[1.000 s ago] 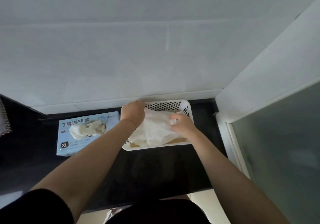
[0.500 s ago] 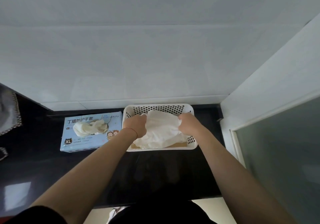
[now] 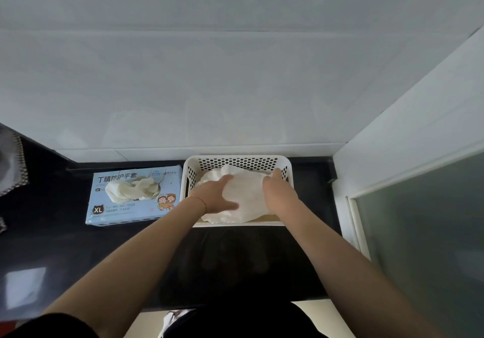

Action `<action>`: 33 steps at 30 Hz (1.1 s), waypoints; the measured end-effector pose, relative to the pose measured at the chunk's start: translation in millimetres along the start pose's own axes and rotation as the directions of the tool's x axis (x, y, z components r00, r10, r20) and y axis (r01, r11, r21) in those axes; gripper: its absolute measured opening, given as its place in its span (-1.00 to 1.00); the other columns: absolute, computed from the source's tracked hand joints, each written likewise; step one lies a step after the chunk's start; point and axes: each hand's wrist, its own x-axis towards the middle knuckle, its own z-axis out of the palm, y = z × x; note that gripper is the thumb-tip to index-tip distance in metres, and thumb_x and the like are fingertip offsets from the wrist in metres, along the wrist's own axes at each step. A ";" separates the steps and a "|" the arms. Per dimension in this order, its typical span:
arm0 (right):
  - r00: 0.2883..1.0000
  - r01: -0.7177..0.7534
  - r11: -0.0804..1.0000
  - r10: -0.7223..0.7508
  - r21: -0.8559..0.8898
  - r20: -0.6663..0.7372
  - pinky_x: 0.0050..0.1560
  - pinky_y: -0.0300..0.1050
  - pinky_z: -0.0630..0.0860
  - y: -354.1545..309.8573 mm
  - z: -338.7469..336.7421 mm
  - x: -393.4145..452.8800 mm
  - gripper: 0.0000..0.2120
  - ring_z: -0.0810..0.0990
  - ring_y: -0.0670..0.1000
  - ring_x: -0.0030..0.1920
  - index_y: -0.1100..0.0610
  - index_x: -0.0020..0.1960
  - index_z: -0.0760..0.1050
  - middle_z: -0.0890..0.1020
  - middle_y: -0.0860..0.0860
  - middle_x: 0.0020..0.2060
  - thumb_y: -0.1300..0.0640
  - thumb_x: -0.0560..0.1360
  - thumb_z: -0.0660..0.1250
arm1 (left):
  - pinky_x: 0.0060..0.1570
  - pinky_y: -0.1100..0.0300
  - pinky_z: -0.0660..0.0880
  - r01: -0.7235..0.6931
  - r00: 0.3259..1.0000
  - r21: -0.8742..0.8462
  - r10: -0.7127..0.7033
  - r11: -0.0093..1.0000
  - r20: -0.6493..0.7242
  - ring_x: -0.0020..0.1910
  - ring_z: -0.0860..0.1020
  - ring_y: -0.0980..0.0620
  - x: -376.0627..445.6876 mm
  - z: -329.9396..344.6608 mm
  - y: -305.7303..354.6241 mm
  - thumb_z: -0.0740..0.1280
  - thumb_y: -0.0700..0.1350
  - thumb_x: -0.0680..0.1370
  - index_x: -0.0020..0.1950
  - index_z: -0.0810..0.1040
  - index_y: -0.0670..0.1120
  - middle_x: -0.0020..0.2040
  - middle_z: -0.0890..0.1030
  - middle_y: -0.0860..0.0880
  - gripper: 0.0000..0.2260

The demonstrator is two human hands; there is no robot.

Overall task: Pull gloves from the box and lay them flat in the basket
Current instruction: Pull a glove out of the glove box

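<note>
A white perforated basket stands on the dark counter against the wall. Inside it lies a pile of white gloves. My left hand lies flat on the left part of the pile, fingers straight and spread. My right hand presses on the pile's right side, its fingertips hidden near the basket's right wall. To the left of the basket lies the light-blue glove box marked XL, with crumpled white gloves sticking out of its top opening.
The black counter runs left and toward me. A white tiled wall rises behind. A white frame with frosted glass closes the right side. A grey cloth hangs at the far left edge.
Both hands gripped the top glove above the basket; now they have lowered it and flattened out on the pile. The left hand opened from a fist.
</note>
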 end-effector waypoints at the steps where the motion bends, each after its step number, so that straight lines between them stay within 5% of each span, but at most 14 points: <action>1: 0.999 -0.006 1.000 0.006 0.004 -0.044 -0.13 -0.12 0.39 -3.0 -2.3 -0.7 -0.64 0.54 0.06 -0.10 0.26 0.35 0.36 0.24 0.18 0.36 0.37 0.55 0.20 | -0.08 0.12 0.48 -0.003 0.994 -0.018 0.001 1.000 -0.110 -0.04 0.56 -0.02 -1.4 -4.9 3.5 0.35 0.22 0.48 0.49 0.20 0.11 0.06 0.59 -0.02 -0.36; 4: 0.978 0.073 0.997 -0.077 -0.026 -0.195 -0.18 -0.15 0.38 -14.1 -8.6 0.4 -0.68 0.56 0.06 -0.07 0.22 0.30 0.39 0.30 0.18 0.30 0.35 0.55 0.24 | -0.33 0.18 0.40 -0.038 0.932 0.026 0.045 0.999 -0.360 -0.30 0.50 0.04 -1.1 -11.3 16.4 0.32 0.14 0.53 0.27 0.36 0.02 -0.22 0.54 0.04 -0.62; 8: 0.971 0.231 0.970 -0.224 0.077 -0.089 -0.14 -0.06 0.52 -28.6 7.5 11.7 -0.55 0.57 0.11 -0.04 0.11 0.38 0.29 0.34 0.19 0.29 0.22 0.54 0.34 | -0.07 0.02 0.56 -0.007 0.992 0.134 0.023 0.991 -0.122 -0.06 0.59 -0.09 10.2 5.7 19.6 0.39 0.14 0.48 0.37 0.24 0.07 0.06 0.58 -0.07 -0.45; 11: 0.986 0.121 0.981 -0.136 0.150 0.092 0.05 0.03 0.53 -22.3 31.9 26.5 -0.22 0.49 0.20 0.18 -0.01 0.46 0.10 0.29 0.20 0.32 -0.09 0.42 0.48 | -0.07 -0.03 0.61 0.015 0.999 0.051 -0.013 0.999 -0.038 -0.07 0.62 -0.11 18.5 15.3 14.2 0.49 0.17 0.37 0.48 0.13 0.08 0.10 0.58 -0.10 -0.19; 14: 0.988 0.073 0.996 -0.080 0.052 0.131 0.20 0.08 0.45 -11.1 43.2 35.7 -0.05 0.38 0.22 0.29 0.02 0.46 0.08 0.28 0.20 0.30 -0.26 0.29 0.53 | 0.02 -0.11 0.59 0.040 0.999 0.005 -0.040 0.999 0.011 0.10 0.57 -0.17 21.6 22.1 6.2 0.57 0.14 0.29 0.51 0.02 0.19 0.24 0.49 -0.13 -0.03; 25: 0.988 0.020 0.997 -0.032 0.077 0.154 0.27 0.15 0.41 -6.6 48.4 39.2 -0.01 0.28 0.22 0.37 -0.01 0.45 0.08 0.26 0.17 0.34 -0.22 0.24 0.58 | 0.18 -0.09 0.48 0.048 0.997 0.068 -0.051 0.997 0.053 0.28 0.42 -0.26 27.2 20.9 -7.7 0.57 0.20 0.26 0.53 -0.13 0.27 0.37 0.34 -0.21 0.09; 27: 0.984 0.011 0.998 -0.022 0.063 0.177 0.24 0.09 0.44 -9.8 43.4 37.2 -0.11 0.35 0.21 0.33 0.02 0.48 0.10 0.28 0.17 0.33 -0.07 0.34 0.55 | 0.18 -0.05 0.50 0.050 0.993 -0.050 -0.044 0.997 0.109 0.20 0.49 -0.19 26.8 14.4 -10.4 0.56 0.10 0.35 0.56 -0.08 0.23 0.31 0.43 -0.20 0.00; 30: 0.986 0.024 0.998 -0.032 0.050 0.166 0.13 0.03 0.51 -19.6 25.6 30.7 -0.44 0.49 0.18 0.20 0.11 0.45 0.23 0.39 0.16 0.28 0.16 0.51 0.35 | -0.14 0.09 0.65 0.086 0.984 -0.446 -0.007 0.891 0.176 -0.17 0.64 -0.04 16.5 -7.5 -15.9 0.41 -0.11 0.54 0.54 0.19 0.09 0.09 0.56 -0.14 -0.36; 33: 0.998 0.051 0.991 -0.045 0.126 -0.051 -0.02 -0.02 0.50 -44.5 6.0 20.4 -0.75 0.56 0.13 0.08 0.18 0.23 0.45 0.54 0.08 0.06 0.20 0.57 0.22 | -0.33 0.22 0.61 0.018 0.994 -0.608 -0.081 0.794 -0.076 -0.33 0.62 0.04 -6.6 -33.7 -25.5 0.28 -0.20 0.59 0.20 0.56 -0.04 -0.03 0.60 -0.10 -0.79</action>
